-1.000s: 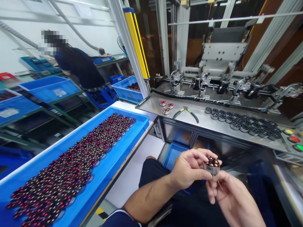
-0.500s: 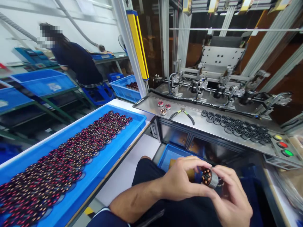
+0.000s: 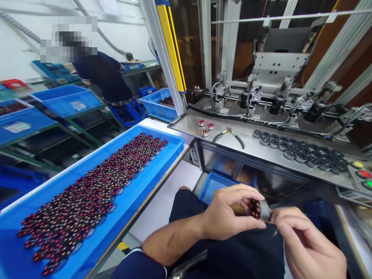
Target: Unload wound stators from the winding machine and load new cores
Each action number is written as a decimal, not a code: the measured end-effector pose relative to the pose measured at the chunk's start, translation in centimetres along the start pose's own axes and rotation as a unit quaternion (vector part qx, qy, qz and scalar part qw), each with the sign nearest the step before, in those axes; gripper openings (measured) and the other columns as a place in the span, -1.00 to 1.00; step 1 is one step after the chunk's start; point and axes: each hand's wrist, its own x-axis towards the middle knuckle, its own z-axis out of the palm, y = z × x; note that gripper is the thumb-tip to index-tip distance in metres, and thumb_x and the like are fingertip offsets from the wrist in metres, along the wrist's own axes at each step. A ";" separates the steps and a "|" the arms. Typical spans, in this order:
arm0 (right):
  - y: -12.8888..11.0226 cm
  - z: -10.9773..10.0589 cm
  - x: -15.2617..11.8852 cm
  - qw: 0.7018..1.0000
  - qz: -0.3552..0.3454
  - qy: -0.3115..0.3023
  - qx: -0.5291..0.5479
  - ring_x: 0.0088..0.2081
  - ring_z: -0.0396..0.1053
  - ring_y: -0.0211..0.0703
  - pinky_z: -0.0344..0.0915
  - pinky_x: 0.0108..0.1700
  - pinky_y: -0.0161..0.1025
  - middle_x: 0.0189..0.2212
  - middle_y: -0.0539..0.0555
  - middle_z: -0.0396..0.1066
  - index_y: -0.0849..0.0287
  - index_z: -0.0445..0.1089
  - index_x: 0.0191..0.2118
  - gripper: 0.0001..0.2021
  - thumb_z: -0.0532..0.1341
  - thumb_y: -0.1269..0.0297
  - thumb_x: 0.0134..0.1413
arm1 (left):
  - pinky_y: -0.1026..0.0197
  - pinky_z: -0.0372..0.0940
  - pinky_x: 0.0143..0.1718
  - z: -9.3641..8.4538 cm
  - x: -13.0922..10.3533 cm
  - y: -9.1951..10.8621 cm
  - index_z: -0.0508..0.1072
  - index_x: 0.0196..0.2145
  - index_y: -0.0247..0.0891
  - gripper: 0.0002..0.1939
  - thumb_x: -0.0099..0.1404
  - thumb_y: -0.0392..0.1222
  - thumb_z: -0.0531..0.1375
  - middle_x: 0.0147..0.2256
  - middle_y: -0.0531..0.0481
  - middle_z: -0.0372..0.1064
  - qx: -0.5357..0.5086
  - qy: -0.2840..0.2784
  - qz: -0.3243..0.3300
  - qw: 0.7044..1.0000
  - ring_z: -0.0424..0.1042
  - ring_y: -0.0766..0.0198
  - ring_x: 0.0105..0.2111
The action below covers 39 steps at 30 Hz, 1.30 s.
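Note:
My left hand (image 3: 232, 213) grips a copper-wound motor stator (image 3: 264, 210) between thumb and fingers, above my lap. Its dark end with copper windings faces left, its grey side faces right. At the stator's right end, my right hand (image 3: 308, 236) is closed, thumb against fingers, around what look like thin lead wires (image 3: 273, 220); the fingertips hide most of them. On the metal ledge ahead lie pliers (image 3: 229, 131) with their handles spread, beside a few red and copper wound stators (image 3: 210, 126). Many black slotted cores (image 3: 302, 153) stand in rows further right.
A long blue tray (image 3: 162, 170) full of wound stators is on my left. Behind the ledge stands a machine with fixtures (image 3: 279, 102). Coloured buttons (image 3: 363, 174) sit at the right edge. A co-worker (image 3: 101, 75) sits at the far left bench. A blue bin (image 3: 213, 186) is below.
My right hand has moved off the stator's body to its right end and now pinches there. The stator has turned slightly in my left hand. The view has shifted a little.

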 end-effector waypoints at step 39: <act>-0.3 0.0 1.6 0.912 -0.288 -0.126 -0.263 0.34 0.11 0.16 0.21 0.25 0.07 0.24 0.31 0.18 0.22 0.37 -0.14 -0.81 0.21 0.55 0.14 | 0.16 0.48 0.04 -1.8 -0.9 1.2 0.52 -0.01 -0.41 -0.67 0.29 -0.23 0.31 -0.05 -0.37 0.55 0.193 -0.055 0.164 0.966 0.58 0.07 -0.03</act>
